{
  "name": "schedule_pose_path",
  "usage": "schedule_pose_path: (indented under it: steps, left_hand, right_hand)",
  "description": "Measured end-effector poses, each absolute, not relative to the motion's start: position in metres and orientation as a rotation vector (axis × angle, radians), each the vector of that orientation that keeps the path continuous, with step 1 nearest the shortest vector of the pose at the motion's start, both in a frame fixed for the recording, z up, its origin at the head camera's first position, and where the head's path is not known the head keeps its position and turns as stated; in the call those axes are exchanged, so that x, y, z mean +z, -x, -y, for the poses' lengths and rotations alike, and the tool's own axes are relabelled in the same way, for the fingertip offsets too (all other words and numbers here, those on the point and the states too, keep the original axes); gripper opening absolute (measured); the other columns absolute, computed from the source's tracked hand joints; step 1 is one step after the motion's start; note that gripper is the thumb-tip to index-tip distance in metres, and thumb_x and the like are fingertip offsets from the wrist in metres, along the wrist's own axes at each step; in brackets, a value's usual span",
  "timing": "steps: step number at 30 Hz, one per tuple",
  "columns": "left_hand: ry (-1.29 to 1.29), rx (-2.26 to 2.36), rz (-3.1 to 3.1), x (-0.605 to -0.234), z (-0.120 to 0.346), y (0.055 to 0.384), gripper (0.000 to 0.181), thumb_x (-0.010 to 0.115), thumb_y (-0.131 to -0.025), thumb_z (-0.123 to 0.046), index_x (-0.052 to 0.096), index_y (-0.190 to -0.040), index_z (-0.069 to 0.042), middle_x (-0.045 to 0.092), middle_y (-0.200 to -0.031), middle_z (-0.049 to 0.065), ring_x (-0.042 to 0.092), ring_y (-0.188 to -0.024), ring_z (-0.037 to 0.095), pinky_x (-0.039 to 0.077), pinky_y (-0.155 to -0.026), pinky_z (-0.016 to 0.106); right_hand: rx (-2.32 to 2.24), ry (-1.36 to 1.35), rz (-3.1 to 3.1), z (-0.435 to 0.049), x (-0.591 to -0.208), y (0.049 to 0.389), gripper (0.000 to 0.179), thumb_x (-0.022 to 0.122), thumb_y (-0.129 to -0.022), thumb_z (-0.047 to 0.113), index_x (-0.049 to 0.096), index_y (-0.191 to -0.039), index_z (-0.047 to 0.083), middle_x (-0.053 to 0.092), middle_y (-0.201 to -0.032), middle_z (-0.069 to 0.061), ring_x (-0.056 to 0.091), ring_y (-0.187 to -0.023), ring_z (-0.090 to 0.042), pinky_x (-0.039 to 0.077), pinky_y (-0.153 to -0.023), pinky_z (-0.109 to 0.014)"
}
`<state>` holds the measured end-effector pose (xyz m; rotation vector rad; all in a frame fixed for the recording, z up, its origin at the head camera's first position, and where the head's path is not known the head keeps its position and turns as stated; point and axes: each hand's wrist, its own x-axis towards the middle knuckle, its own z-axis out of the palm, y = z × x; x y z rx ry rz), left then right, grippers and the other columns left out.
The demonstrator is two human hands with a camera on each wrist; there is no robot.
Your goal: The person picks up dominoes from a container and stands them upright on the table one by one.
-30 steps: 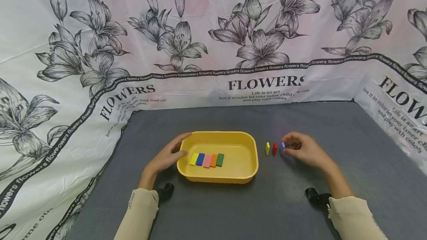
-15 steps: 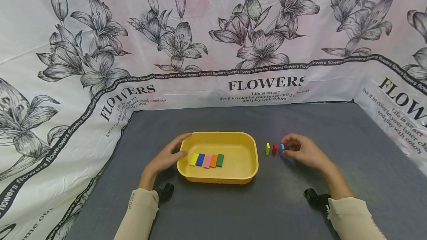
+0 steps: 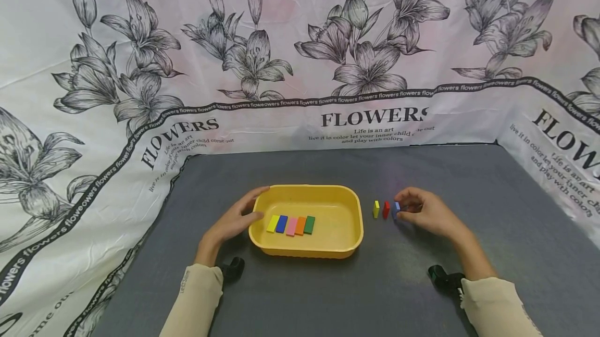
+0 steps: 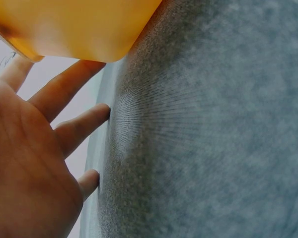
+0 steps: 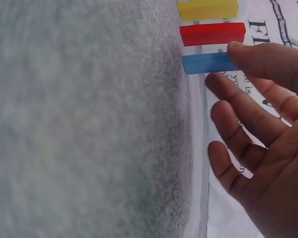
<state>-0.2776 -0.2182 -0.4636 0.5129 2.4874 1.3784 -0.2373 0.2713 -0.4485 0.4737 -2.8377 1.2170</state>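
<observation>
My left hand [image 3: 233, 219] is at the left end of a yellow plastic tray [image 3: 319, 251], its thumb and index fingertip at the rim. In the left wrist view its fingers are spread and mostly straight beside the tray wall [image 4: 89, 39]. To the right of the tray, my right hand [image 3: 428, 212] pinches a small blue domino-like block [image 5: 203, 63] between thumb and index finger. That block stands upright on the table, partly covered by the thumb. Just left of it stand a red block [image 3: 386, 210] and a yellow block [image 3: 376, 209], spaced in a row.
Inside the tray lie several flat blocks in a row: yellow [image 3: 272, 224], dark blue [image 3: 281, 224], pink [image 3: 291, 226], orange [image 3: 300, 226] and green [image 3: 309, 225]. A flower-print cloth [image 3: 281, 123] rises behind and beside the dark grey table [image 3: 337, 295].
Over the last second my right hand and the blue block have shifted very slightly left, toward the red block. My left hand and the tray stay put.
</observation>
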Motion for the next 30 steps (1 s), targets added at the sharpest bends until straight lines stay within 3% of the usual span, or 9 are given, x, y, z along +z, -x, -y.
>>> schedule_pose_path:
  steps: [7, 15, 24, 30]
  left_hand:
    - [-0.522, 1.377, -2.479, -0.463, 0.217, 0.278, 0.064, 0.061, -0.099, -0.023, 0.036, -0.156, -0.034, 0.039, -0.162, 0.006, 0.046, -0.141, 0.036, 0.037, -0.117, 0.062]
    - [-0.509, 1.383, -2.477, -0.462, 0.219, 0.278, 0.064, 0.061, -0.099, -0.022, 0.036, -0.156, -0.035, 0.040, -0.161, 0.006, 0.047, -0.140, 0.035, 0.036, -0.117, 0.062]
    - [-0.519, 1.378, -2.476, -0.463, 0.219, 0.277, 0.064, 0.061, -0.099, -0.023, 0.036, -0.157, -0.034, 0.040, -0.162, 0.007, 0.046, -0.141, 0.036, 0.036, -0.117, 0.062]
    - [-0.530, 1.391, -2.474, -0.462, 0.219, 0.277, 0.064, 0.061, -0.099, -0.023, 0.036, -0.157, -0.033, 0.038, -0.163, 0.006, 0.045, -0.143, 0.037, 0.034, -0.118, 0.063]
  right_hand:
    - [1.187, -0.481, 2.767, -0.270, -0.444, 0.235, 0.035, 0.080, -0.088, 0.014, 0.065, -0.118, 0.005, 0.073, -0.113, -0.015, 0.063, -0.090, -0.014, 0.053, -0.074, -0.027]
    - [1.095, -0.455, 2.703, -0.258, -0.434, 0.234, 0.037, 0.079, -0.089, 0.020, 0.066, -0.123, 0.010, 0.070, -0.120, -0.014, 0.055, -0.099, -0.025, 0.047, -0.084, -0.043]
    - [0.983, -0.569, 2.529, -0.235, -0.426, 0.230, 0.037, 0.083, -0.084, 0.012, 0.072, -0.119, 0.020, 0.068, -0.106, 0.001, 0.045, -0.090, -0.009, 0.042, -0.077, -0.029]
    - [0.963, -0.817, 2.379, -0.212, -0.417, 0.235, 0.036, 0.085, -0.077, 0.002, 0.076, -0.110, 0.014, 0.075, -0.106, -0.002, 0.053, -0.089, -0.016, 0.043, -0.078, -0.028]
